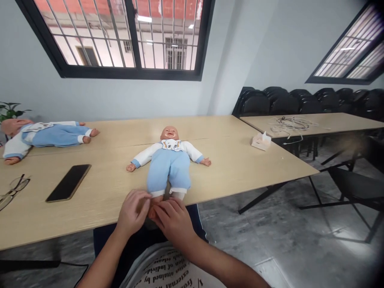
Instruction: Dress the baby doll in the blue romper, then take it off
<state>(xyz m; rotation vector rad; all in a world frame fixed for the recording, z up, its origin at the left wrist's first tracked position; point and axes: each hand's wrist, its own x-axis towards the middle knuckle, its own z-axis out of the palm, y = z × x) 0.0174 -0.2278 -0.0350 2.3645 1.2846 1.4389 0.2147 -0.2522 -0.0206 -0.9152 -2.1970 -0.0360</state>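
A baby doll (169, 160) in a white and light-blue outfit lies on its back on the wooden table, feet toward me. Curled at the trouser cuff and ankle of the leg on the left is my left hand (133, 212), thumb and fingers around it. My right hand (174, 219) is closed, its fingertips on the doll's bare foot (152, 212); the fingers partly hide that foot. The other leg shows a pale greyish covering (179, 195) below its cuff, and its foot is hidden behind my right hand.
A second doll (54, 134) in a similar outfit lies at the far left. A phone (69, 183) and eyeglasses (13, 191) rest nearer on the left. A tissue box (261, 141) sits at the right; cables (292, 123) lie on another table. A black chair (357, 180) stands beyond.
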